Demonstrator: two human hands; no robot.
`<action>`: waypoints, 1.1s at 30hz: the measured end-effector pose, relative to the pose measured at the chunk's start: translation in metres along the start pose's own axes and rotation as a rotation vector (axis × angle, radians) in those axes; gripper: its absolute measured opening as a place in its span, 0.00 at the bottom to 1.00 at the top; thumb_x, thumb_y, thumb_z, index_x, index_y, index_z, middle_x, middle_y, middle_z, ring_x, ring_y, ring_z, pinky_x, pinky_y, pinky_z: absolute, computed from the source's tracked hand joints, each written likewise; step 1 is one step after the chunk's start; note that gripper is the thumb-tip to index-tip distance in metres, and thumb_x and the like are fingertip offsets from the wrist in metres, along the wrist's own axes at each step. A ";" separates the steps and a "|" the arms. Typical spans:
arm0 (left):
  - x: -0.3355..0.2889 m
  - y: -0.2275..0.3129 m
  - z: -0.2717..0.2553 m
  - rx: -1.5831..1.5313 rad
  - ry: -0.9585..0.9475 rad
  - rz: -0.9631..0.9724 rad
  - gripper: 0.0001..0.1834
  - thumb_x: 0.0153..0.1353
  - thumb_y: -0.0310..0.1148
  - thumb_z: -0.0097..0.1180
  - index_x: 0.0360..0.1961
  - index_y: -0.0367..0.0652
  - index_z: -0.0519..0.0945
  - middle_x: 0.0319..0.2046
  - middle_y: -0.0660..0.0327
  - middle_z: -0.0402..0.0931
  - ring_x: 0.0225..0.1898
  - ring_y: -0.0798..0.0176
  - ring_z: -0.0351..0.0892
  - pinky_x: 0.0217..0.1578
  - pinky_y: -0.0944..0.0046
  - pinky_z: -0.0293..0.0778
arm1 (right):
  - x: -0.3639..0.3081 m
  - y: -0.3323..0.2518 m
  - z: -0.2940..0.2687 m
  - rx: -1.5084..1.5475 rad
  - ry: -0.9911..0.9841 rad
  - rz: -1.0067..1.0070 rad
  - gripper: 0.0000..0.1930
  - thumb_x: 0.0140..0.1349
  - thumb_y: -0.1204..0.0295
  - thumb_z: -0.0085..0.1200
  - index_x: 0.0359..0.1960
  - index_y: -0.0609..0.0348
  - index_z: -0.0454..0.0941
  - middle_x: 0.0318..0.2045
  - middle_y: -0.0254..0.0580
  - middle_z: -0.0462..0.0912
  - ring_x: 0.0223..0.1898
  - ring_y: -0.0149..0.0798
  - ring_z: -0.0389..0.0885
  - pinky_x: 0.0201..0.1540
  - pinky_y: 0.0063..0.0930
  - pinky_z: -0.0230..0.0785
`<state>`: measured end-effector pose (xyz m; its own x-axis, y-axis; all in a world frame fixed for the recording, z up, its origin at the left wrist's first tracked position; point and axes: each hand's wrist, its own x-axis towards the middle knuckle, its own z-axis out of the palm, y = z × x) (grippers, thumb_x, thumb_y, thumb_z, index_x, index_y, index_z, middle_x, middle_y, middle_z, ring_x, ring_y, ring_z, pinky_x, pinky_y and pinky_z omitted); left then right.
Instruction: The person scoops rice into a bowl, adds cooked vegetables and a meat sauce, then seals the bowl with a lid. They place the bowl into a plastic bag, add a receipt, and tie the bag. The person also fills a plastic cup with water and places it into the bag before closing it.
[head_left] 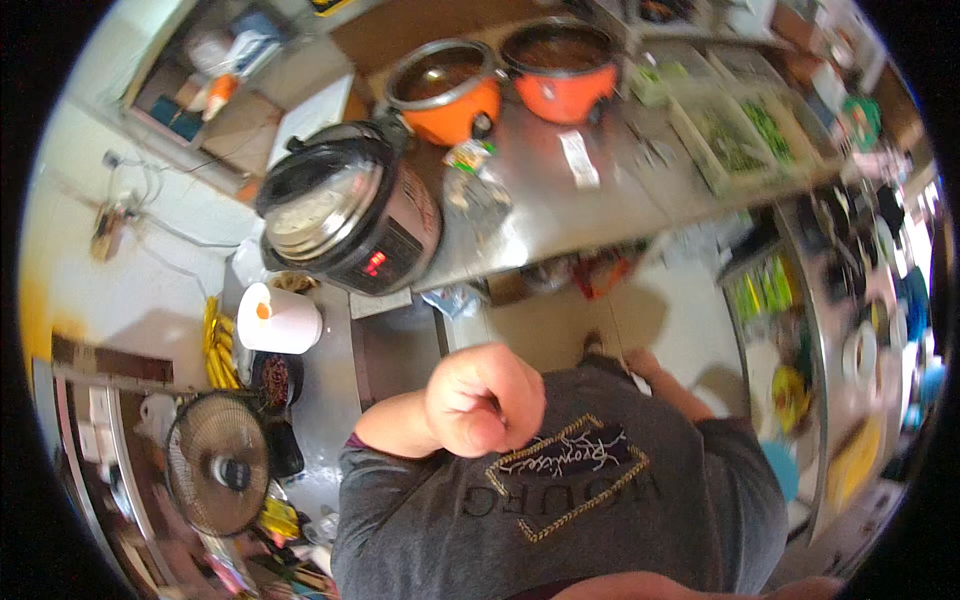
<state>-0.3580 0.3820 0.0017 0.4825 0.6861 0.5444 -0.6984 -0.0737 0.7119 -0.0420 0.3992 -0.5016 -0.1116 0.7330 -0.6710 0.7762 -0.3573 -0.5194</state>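
Note:
My left hand (486, 396) is raised in front of my chest, its fingers curled in and a fingertip toward the camera. No object shows in it, and it touches nothing on the counter. Low at my right side, my right hand (642, 366) is small and partly hidden by my body. A small white patch shows beside it; I cannot make out its fingers. Beyond my left hand, a black and silver electric pressure cooker (350, 215) with a lit red display stands on the steel counter (560, 215).
An orange pot (445, 95) and a red pot (562, 75) stand at the back, near trays of chopped greens (745, 135). At left are a white paper roll (280, 318), bananas (218, 345) and a fan (218, 465). A loaded shelf (815, 330) runs along the right.

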 end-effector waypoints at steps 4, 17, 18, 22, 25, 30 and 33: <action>0.052 0.038 -0.041 0.316 0.332 0.093 0.18 0.66 0.46 0.49 0.37 0.39 0.68 0.12 0.65 0.64 0.09 0.72 0.62 0.10 0.72 0.61 | 0.041 0.079 -0.072 -0.807 -0.139 -0.381 0.09 0.57 0.64 0.49 0.32 0.51 0.79 0.30 0.42 0.82 0.36 0.45 0.81 0.40 0.39 0.72; 0.261 0.233 -0.348 1.666 0.935 0.362 0.14 0.63 0.34 0.53 0.48 0.40 0.73 0.30 0.62 0.77 0.30 0.68 0.76 0.31 0.67 0.72 | 0.027 -0.069 -0.192 0.482 0.295 -0.079 0.14 0.62 0.65 0.51 0.38 0.66 0.77 0.24 0.42 0.79 0.24 0.35 0.79 0.29 0.29 0.73; 0.274 0.250 -0.378 1.859 0.964 0.394 0.16 0.61 0.34 0.55 0.49 0.40 0.73 0.34 0.61 0.78 0.34 0.65 0.77 0.35 0.66 0.74 | 0.021 -0.086 -0.190 0.441 0.315 -0.035 0.14 0.62 0.64 0.51 0.39 0.65 0.77 0.24 0.42 0.79 0.24 0.35 0.79 0.29 0.29 0.73; 0.322 0.298 -0.469 2.026 1.148 0.114 0.28 0.60 0.41 0.53 0.60 0.43 0.65 0.50 0.50 0.77 0.52 0.47 0.75 0.54 0.54 0.67 | -0.002 -0.130 -0.181 0.412 0.413 -0.101 0.12 0.61 0.66 0.52 0.40 0.63 0.78 0.25 0.42 0.81 0.25 0.34 0.80 0.30 0.29 0.73; 0.354 0.312 -0.502 1.949 1.167 -0.095 0.33 0.61 0.47 0.51 0.64 0.45 0.60 0.55 0.50 0.73 0.60 0.48 0.68 0.58 0.56 0.63 | -0.012 -0.146 -0.176 0.311 0.461 -0.091 0.11 0.61 0.67 0.52 0.40 0.59 0.79 0.26 0.43 0.82 0.25 0.35 0.81 0.30 0.29 0.73; 0.370 0.311 -0.488 1.789 0.877 0.124 0.38 0.58 0.30 0.60 0.67 0.44 0.55 0.45 0.49 0.78 0.49 0.59 0.77 0.47 0.63 0.72 | -0.007 -0.180 -0.186 0.359 0.434 0.005 0.10 0.60 0.67 0.53 0.40 0.57 0.80 0.27 0.43 0.83 0.27 0.37 0.82 0.32 0.31 0.73; 0.362 0.278 -0.455 1.414 0.609 0.370 0.49 0.55 0.12 0.52 0.70 0.54 0.40 0.48 0.49 0.75 0.47 0.63 0.77 0.48 0.65 0.73 | 0.013 -0.221 -0.200 0.308 0.397 -0.144 0.11 0.60 0.66 0.54 0.40 0.58 0.79 0.27 0.44 0.82 0.29 0.38 0.82 0.33 0.31 0.73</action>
<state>-0.6179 0.9388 0.1948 -0.1139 0.6279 0.7699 0.4793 -0.6441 0.5962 -0.0907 0.6035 -0.2896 0.0869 0.9289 -0.3599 0.5454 -0.3467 -0.7631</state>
